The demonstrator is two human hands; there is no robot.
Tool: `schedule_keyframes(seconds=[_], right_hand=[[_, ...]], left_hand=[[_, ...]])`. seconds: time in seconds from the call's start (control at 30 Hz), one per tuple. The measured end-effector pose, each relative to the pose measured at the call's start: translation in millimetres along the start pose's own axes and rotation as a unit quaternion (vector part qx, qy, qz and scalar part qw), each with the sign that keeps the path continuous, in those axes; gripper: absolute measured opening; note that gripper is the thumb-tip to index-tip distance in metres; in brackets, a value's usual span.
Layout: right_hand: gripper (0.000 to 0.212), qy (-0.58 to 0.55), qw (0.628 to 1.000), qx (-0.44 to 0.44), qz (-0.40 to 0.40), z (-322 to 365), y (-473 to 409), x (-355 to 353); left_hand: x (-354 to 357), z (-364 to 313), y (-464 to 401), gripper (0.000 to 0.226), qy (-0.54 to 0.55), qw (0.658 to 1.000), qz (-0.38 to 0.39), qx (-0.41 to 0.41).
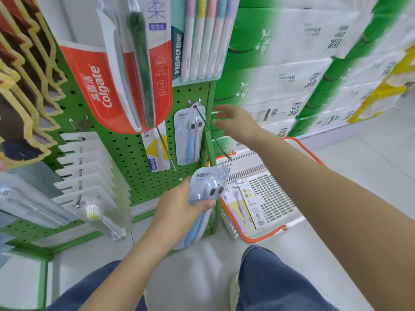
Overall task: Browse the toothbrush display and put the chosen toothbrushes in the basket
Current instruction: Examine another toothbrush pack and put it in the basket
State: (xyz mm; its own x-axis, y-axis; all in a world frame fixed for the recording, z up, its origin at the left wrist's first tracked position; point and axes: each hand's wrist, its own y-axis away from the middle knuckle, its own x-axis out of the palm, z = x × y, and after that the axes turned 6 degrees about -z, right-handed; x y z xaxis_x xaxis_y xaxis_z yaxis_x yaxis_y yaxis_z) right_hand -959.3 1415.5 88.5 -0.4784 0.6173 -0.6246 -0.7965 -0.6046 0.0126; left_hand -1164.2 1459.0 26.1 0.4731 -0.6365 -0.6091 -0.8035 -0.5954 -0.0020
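Left hand [179, 205] gripping a blue twin toothbrush pack [205, 194], thumb clamped over the front of the blister, fingers curled behind. Pack held tilted, bristle heads up, lower end hanging down past the wrist, just in front of the green pegboard [134, 151] and right beside the basket.

Right hand [233, 122] up higher, fingers spread and relaxed, holding nothing, hovering near the right edge of the pegboard, close to the long metal hook [213, 133]. Fingertips a bit blurred, so can't tell if touching anything.

Same kind of blue twin pack [189, 135] hanging at the back of that hook, flat against the board. Second bare hook [168, 151] just left of it, with a yellow-and-white pack [155, 151] behind.

White basket [247, 162] with orange handles sitting on the floor to the right of the display, already holding a purple toothbrush pack [238, 205] and a pack flipped back-side-up [251, 205], side by side near the left wall.

Further out: big red Colgate pack [107, 86] top middle, pastel multi-pack [202, 37] right of it, row of white-carded packs [83, 167] lower left. Stacks of green-and-white tissue packs [292, 75] behind the basket. Blue jeans [280, 281] and pale floor at the bottom.
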Motion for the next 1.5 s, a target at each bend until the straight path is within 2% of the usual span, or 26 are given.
schedule_keyframes(seconds=[0.13, 0.3, 0.5, 0.63, 0.8, 0.93, 1.03, 1.13, 1.2, 1.33, 1.5], right_hand=[[0.051, 0.044, 0.998, -0.038, -0.001, -1.9, -18.6, 16.9], [0.053, -0.002, 0.999, -0.025, -0.041, -7.3, -28.1, 30.8], [0.049, -0.040, 0.998, -0.015, -0.047, -7.1, -27.3, 37.6], [0.044, -0.088, 0.996, 0.000, -0.011, -9.4, -23.6, 38.4], [0.022, -0.080, 0.994, -0.008, 0.067, -14.6, -15.4, 30.7], [0.023, -0.073, 0.992, -0.019, 0.097, -18.2, 0.1, 15.4], [0.019, -0.084, 0.986, -0.018, 0.140, -21.3, 19.5, 2.0], [0.019, -0.068, 0.985, -0.023, 0.159, -27.6, 42.4, -11.0], [0.019, -0.070, 0.983, -0.024, 0.169, -30.6, 57.9, -18.5], [0.020, -0.056, 0.981, -0.029, 0.186, -35.5, 82.7, -27.1], [0.023, -0.062, 0.977, -0.022, 0.204, -37.1, 101.1, -36.8]], left_hand=[[-1.0, 0.2, -4.3, 0.041, -0.025, 1.000, 0.012, -0.011], [1.4, -0.8, -5.5, 0.044, -0.011, 0.999, 0.024, -0.026], [2.1, -0.3, -7.2, 0.047, -0.023, 0.999, 0.027, -0.025], [3.1, -0.3, -7.7, 0.049, -0.030, 0.999, 0.034, -0.024], [3.7, -2.6, -5.2, 0.044, -0.034, 0.999, 0.031, -0.009], [2.5, -5.9, -1.4, 0.044, -0.006, 1.000, 0.015, 0.002], [-0.6, -10.4, 3.9, 0.044, 0.042, 0.999, -0.014, 0.009], [-5.7, -10.5, 11.2, 0.035, 0.100, 0.994, -0.031, 0.028], [-9.6, -10.4, 17.4, 0.037, 0.123, 0.991, -0.035, 0.045], [-12.1, -10.4, 29.0, 0.045, 0.122, 0.990, -0.014, 0.074], [-5.5, -9.8, 35.6, 0.038, 0.124, 0.989, -0.018, 0.074]])
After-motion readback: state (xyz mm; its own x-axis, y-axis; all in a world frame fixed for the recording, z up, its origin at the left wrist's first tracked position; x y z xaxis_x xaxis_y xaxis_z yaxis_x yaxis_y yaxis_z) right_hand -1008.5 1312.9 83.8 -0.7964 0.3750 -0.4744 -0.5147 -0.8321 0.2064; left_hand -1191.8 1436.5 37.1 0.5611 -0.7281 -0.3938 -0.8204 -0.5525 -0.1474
